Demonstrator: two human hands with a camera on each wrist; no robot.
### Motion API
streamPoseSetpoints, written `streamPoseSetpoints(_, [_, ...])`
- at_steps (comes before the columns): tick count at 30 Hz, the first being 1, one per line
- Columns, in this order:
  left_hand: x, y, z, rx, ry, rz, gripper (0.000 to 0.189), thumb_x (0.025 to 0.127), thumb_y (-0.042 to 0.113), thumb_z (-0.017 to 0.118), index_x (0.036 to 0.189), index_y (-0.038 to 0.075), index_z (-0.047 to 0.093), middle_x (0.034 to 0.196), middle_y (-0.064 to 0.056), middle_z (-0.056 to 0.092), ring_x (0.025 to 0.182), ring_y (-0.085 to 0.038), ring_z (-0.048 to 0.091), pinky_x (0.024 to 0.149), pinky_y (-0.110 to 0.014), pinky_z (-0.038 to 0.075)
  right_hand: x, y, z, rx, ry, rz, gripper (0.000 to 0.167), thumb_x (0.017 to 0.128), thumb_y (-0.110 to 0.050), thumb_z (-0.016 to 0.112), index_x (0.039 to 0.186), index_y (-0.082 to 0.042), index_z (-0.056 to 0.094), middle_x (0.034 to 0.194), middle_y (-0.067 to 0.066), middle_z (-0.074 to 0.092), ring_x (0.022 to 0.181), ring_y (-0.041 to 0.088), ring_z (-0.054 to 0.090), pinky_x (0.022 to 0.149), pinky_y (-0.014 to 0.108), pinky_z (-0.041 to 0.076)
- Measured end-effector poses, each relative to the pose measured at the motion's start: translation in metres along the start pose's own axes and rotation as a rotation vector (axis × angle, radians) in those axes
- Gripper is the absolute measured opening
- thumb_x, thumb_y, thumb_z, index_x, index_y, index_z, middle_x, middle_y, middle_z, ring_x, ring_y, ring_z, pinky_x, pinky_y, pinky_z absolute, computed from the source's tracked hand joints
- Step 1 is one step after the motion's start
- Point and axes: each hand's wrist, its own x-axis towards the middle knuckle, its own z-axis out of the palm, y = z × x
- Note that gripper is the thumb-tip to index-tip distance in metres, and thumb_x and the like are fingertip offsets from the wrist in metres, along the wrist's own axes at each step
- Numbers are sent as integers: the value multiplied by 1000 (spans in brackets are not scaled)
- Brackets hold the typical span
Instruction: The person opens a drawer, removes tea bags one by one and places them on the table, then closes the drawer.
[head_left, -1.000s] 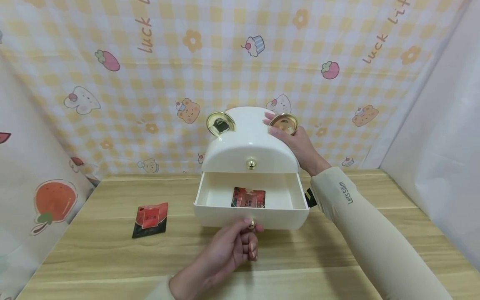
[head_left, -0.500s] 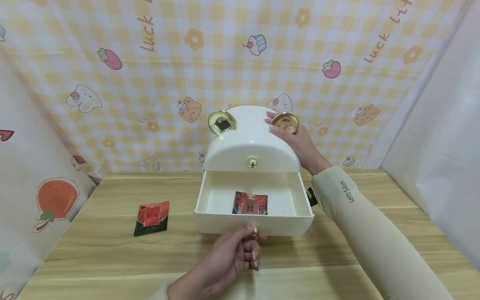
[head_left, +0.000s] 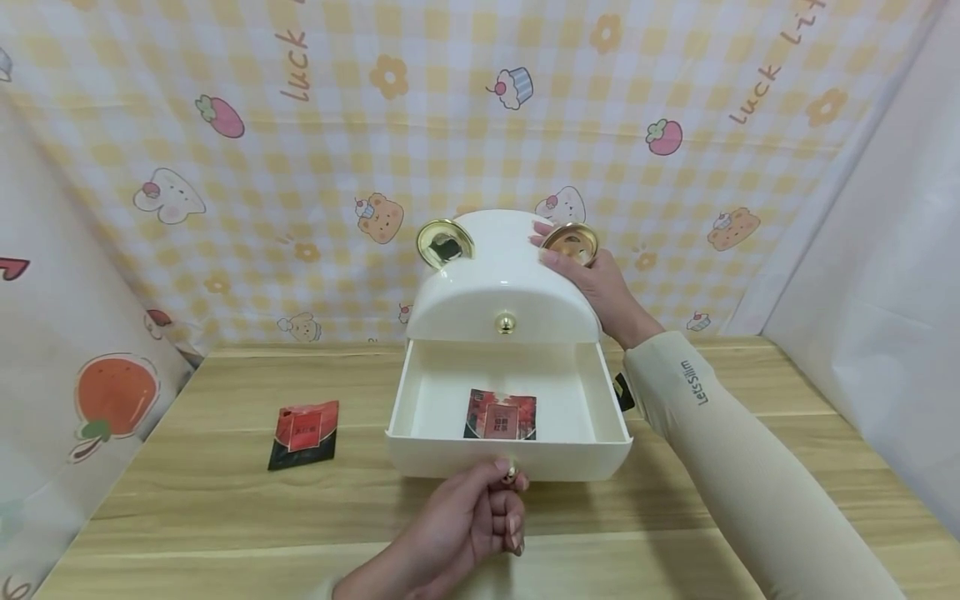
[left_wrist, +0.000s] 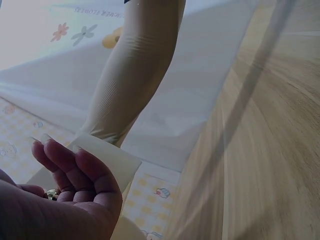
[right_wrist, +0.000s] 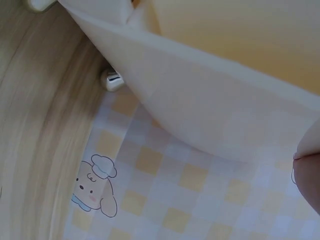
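In the head view a white drawer box (head_left: 502, 283) with gold dish-like ears stands on the table, its lower drawer (head_left: 442, 454) pulled out. The thumb and a finger of my left hand (head_left: 468, 517) pinch the gold knob (head_left: 510, 472) on that drawer's front. My right hand (head_left: 611, 292) holds the box's top right, thumb in front of and fingers behind the right gold ear (head_left: 573, 243), which partly hides them. Inside the drawer lies a red-and-black tea sachet (head_left: 501, 415). The right wrist view shows the box's white side (right_wrist: 210, 105) and part of a finger (right_wrist: 309, 170).
Another red-and-black sachet (head_left: 303, 435) lies on the wooden table (head_left: 247, 517) to the left. A dark packet (head_left: 623, 392) shows beside the box, partly covered by the right sleeve (head_left: 720, 442). A checked cloth (head_left: 315, 167) hangs close behind the box.
My left hand has drawn the lower drawer further out toward me, and more of the sachet inside shows. My right hand has kept its place on the box.
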Motion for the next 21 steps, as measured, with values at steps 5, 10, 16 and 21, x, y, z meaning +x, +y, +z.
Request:
streamPoseSetpoints(5, [0, -1, -2, 18, 12, 1, 32, 107, 33, 37, 108, 7, 56, 70, 10, 58, 66, -5, 54, 71, -24, 50, -1, -1, 1, 11, 2, 4, 47, 101, -28, 63, 146, -16, 54, 148, 4, 58, 121, 7, 66, 86, 21, 58])
streamPoseSetpoints(10, [0, 0, -6, 44, -4, -33, 42, 106, 37, 37, 117, 3, 59, 69, 9, 58, 66, -6, 54, 72, -24, 49, -1, -2, 1, -3, 5, 8, 48, 100, -30, 64, 145, -16, 55, 149, 2, 57, 121, 7, 66, 85, 21, 59])
streamPoseSetpoints(16, [-5, -1, -8, 83, -143, -103, 41, 107, 40, 34, 108, 8, 60, 73, 10, 61, 68, -4, 58, 72, -22, 52, -1, -1, 1, -8, 6, 9, 48, 101, -30, 64, 145, -16, 55, 149, 1, 57, 120, 7, 66, 83, 22, 59])
streamPoseSetpoints(21, [-16, 10, 3, 348, -219, -43, 48, 107, 34, 40, 101, -9, 59, 74, -21, 61, 69, -2, 59, 72, -19, 53, -1, -2, 1, 4, 3, 8, 47, 101, -28, 63, 145, -15, 55, 150, 2, 56, 126, 8, 63, 86, 21, 58])
